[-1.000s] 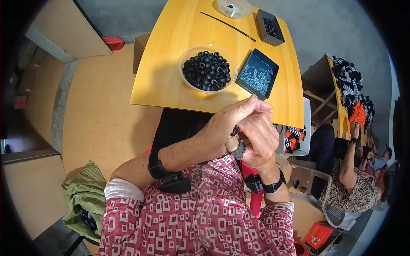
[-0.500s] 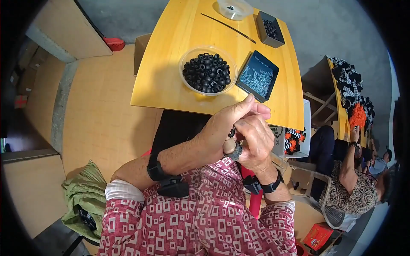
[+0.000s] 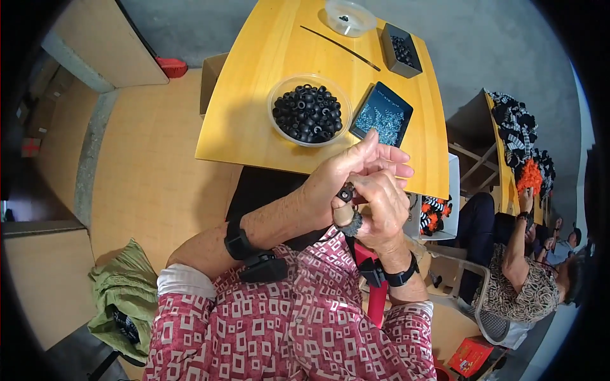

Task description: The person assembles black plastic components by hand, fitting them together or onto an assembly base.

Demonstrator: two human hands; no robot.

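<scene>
Right, a small black piece (image 3: 346, 192) is held between the two hands, just short of the near edge of the tabletop (image 3: 232, 120) and above the lap; bead-like form is suggested, but most of it is covered by fingers.

Handling, judged by looks: light, stiff, probably smooth enough to roll or slip; breakage seems unlikely, loss from the fingers less so; best taken by its outer sides between thumb and forefinger, any hole left uncovered.

It appears to be pinched by the fingers of the right hand (image 3: 383, 206), turned back-up; beside it sits a tan sleeve (image 3: 344, 214) with a fuzzy grey band (image 3: 351, 224); whether these are joined to the piece or worn on the thumb cannot be told.

The left hand (image 3: 343, 168) is placed behind and under the right, thumb raised, fingers extended; whether anything is gripped in its covered palm cannot be told.

Beyond, on the tabletop: black beads (image 3: 308, 114) in a clear bowl (image 3: 302, 78); tiny pale-blue beads (image 3: 379, 120) in a dark tray (image 3: 391, 98) just beside it; farther back, a thin dark strip (image 3: 340, 47).
</scene>
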